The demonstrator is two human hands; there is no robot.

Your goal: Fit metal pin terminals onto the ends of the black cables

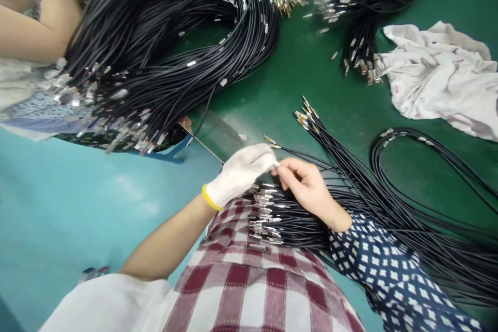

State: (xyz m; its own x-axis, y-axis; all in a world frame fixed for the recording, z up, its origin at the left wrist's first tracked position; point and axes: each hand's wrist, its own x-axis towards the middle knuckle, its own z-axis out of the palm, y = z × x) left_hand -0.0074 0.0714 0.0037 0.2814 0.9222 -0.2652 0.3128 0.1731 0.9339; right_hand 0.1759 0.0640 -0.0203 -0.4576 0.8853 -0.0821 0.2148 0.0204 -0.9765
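Note:
My left hand [243,172], in a white knitted glove with a yellow cuff, meets my bare right hand [305,184] at the fingertips. Both are closed in a pinch on the small shiny end of a black cable [277,164], mostly covered by the fingers. Just below my hands lies a bundle of black cables with metal connectors [268,212], their ends pointing left against the checked apron [233,290]. Beyond my right hand, a second group of black cables [338,158] stretches up-left, with silver and yellowish tips.
A large coil of black cables [249,46] with white tags covers the upper left, beside another person's arm [42,31]. More cables [373,0] and a crumpled white cloth [443,72] lie on the green table [311,65]. A looped cable [375,155] rests at the right.

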